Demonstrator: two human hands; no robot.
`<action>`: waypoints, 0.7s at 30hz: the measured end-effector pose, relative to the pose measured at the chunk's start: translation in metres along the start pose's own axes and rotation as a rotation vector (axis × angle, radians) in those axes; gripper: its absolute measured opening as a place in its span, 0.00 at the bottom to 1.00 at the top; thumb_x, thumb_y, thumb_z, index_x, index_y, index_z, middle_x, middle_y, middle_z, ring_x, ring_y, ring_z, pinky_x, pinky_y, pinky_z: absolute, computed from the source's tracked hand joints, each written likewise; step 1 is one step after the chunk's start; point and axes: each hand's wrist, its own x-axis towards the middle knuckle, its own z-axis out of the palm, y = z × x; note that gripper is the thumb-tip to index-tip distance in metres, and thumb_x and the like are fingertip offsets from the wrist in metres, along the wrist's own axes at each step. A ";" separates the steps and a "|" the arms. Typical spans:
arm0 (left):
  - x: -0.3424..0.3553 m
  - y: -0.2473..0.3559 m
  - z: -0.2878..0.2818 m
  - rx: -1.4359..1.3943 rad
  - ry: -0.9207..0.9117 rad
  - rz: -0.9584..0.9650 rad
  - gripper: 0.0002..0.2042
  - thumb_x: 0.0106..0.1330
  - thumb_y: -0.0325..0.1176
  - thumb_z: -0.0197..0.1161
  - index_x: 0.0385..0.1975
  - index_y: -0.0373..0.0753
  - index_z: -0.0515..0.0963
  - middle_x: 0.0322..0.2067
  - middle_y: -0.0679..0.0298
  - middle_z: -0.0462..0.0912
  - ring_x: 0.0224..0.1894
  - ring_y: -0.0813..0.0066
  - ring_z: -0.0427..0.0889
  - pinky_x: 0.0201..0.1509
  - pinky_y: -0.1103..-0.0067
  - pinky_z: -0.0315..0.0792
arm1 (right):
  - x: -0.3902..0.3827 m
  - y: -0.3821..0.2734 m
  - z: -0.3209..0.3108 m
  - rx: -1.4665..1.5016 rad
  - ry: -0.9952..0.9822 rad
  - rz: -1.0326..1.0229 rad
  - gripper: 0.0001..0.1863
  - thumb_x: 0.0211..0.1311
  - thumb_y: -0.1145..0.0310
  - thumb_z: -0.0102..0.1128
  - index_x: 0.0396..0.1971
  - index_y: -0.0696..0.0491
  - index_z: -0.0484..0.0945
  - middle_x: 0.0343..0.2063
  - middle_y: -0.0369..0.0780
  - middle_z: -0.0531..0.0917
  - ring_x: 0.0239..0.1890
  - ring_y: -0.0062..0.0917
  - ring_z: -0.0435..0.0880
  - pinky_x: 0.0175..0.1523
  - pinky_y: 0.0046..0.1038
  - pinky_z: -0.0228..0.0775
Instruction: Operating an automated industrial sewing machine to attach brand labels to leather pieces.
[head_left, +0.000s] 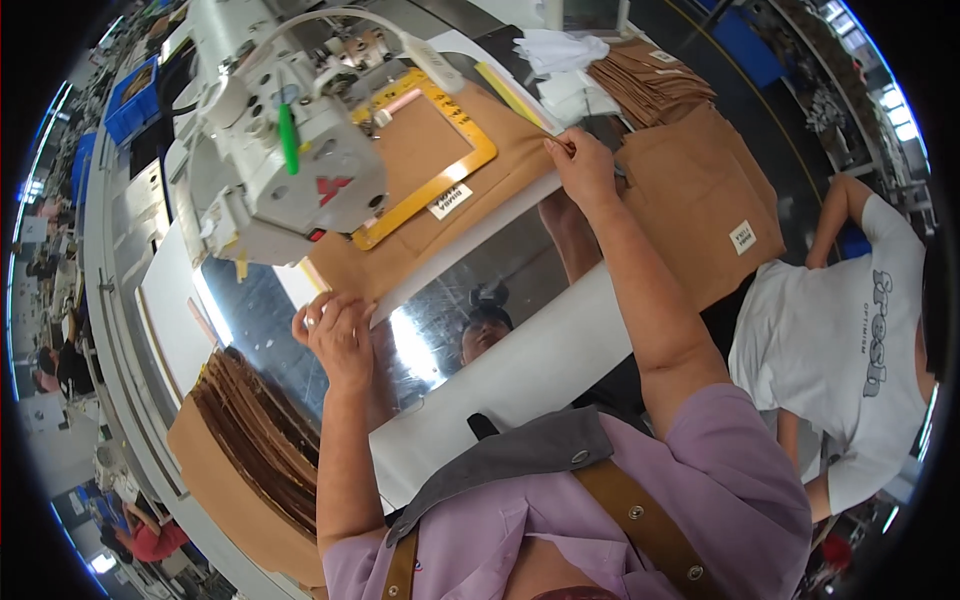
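Note:
A brown fabric panel (pixel 400 262) with a small white label lies under the yellow clamp frame (pixel 475 150) of a white sewing machine (pixel 300 160). My right hand (pixel 585 168) is closed in a pinch on the panel's far right corner. At the near left corner, my left hand (pixel 342 338) has its fingers curled at the fabric edge, thumb toward the panel; its fingertips are partly hidden. A white sheet edge shows along the panel's near side. Between my arms is a shiny metal table surface (pixel 500 280) with reflections in it.
Stacked brown pieces (pixel 240 450) stand at my lower left. More brown panels (pixel 690 200) lie at right, below a folded brown pile (pixel 655 85) and white cloth (pixel 565 65). A person in a white shirt (pixel 840 340) is close on the right. A blue bin (pixel 130 100) sits far left.

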 end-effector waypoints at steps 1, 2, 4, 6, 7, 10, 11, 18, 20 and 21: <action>-0.012 0.011 -0.005 -0.010 -0.075 0.047 0.06 0.59 0.36 0.76 0.32 0.45 0.87 0.42 0.74 0.88 0.56 0.70 0.81 0.68 0.65 0.55 | -0.012 0.005 -0.014 -0.022 0.006 0.020 0.13 0.67 0.60 0.70 0.35 0.56 0.85 0.30 0.44 0.88 0.33 0.38 0.88 0.39 0.37 0.78; -0.027 0.021 -0.007 -0.021 -0.154 0.096 0.07 0.57 0.36 0.76 0.33 0.45 0.87 0.42 0.73 0.88 0.57 0.69 0.81 0.68 0.64 0.55 | -0.025 0.010 -0.028 0.048 -0.017 0.090 0.12 0.67 0.61 0.70 0.35 0.56 0.85 0.30 0.43 0.88 0.32 0.37 0.87 0.40 0.37 0.78; -0.055 0.047 -0.007 -0.093 -0.221 0.138 0.10 0.55 0.35 0.77 0.36 0.44 0.86 0.46 0.71 0.87 0.59 0.67 0.81 0.68 0.63 0.56 | -0.040 0.014 -0.053 0.224 -0.074 0.258 0.09 0.64 0.65 0.72 0.37 0.54 0.85 0.32 0.42 0.87 0.31 0.33 0.86 0.42 0.36 0.79; -0.074 0.075 -0.008 -0.160 -0.319 0.183 0.13 0.54 0.35 0.77 0.39 0.43 0.85 0.50 0.68 0.87 0.60 0.65 0.80 0.69 0.62 0.57 | -0.053 0.032 -0.069 0.109 -0.006 0.180 0.10 0.63 0.66 0.72 0.40 0.53 0.84 0.35 0.41 0.86 0.33 0.33 0.85 0.43 0.36 0.78; -0.083 0.088 -0.006 -0.219 -0.360 0.155 0.16 0.54 0.37 0.78 0.41 0.44 0.85 0.54 0.68 0.85 0.61 0.65 0.80 0.69 0.62 0.58 | -0.062 0.040 -0.076 0.009 0.048 0.070 0.12 0.62 0.67 0.73 0.43 0.52 0.84 0.38 0.41 0.85 0.35 0.32 0.85 0.43 0.36 0.78; -0.091 0.103 -0.002 -0.269 -0.405 0.127 0.21 0.52 0.39 0.80 0.46 0.44 0.83 0.60 0.66 0.82 0.62 0.64 0.79 0.69 0.61 0.60 | -0.083 0.036 -0.090 -0.161 0.190 -0.104 0.16 0.62 0.68 0.72 0.49 0.49 0.82 0.44 0.39 0.81 0.40 0.33 0.82 0.46 0.39 0.75; -0.095 0.107 -0.005 -0.272 -0.407 0.125 0.23 0.52 0.39 0.81 0.48 0.44 0.83 0.62 0.63 0.81 0.64 0.62 0.78 0.70 0.61 0.61 | -0.095 0.035 -0.093 -0.257 0.247 -0.251 0.17 0.62 0.68 0.72 0.50 0.48 0.82 0.45 0.39 0.80 0.42 0.32 0.81 0.47 0.39 0.73; -0.090 0.114 -0.007 -0.236 -0.405 0.141 0.30 0.51 0.35 0.81 0.56 0.40 0.80 0.60 0.57 0.81 0.63 0.56 0.78 0.68 0.60 0.64 | -0.153 0.021 -0.086 -0.251 -0.057 -0.347 0.21 0.64 0.63 0.71 0.56 0.48 0.83 0.41 0.36 0.77 0.44 0.29 0.77 0.49 0.36 0.65; -0.082 0.122 0.001 -0.257 -0.386 0.157 0.31 0.50 0.34 0.82 0.57 0.39 0.80 0.60 0.56 0.80 0.63 0.55 0.78 0.67 0.61 0.65 | -0.156 0.011 -0.091 -0.251 -0.030 -0.367 0.22 0.64 0.61 0.71 0.57 0.49 0.83 0.41 0.36 0.77 0.43 0.29 0.76 0.50 0.37 0.65; -0.076 0.128 0.006 -0.290 -0.367 0.181 0.33 0.49 0.34 0.82 0.59 0.39 0.79 0.60 0.55 0.80 0.63 0.54 0.78 0.66 0.61 0.67 | -0.160 0.015 -0.090 -0.242 -0.034 -0.370 0.22 0.64 0.61 0.71 0.57 0.49 0.83 0.41 0.36 0.77 0.43 0.29 0.76 0.50 0.37 0.65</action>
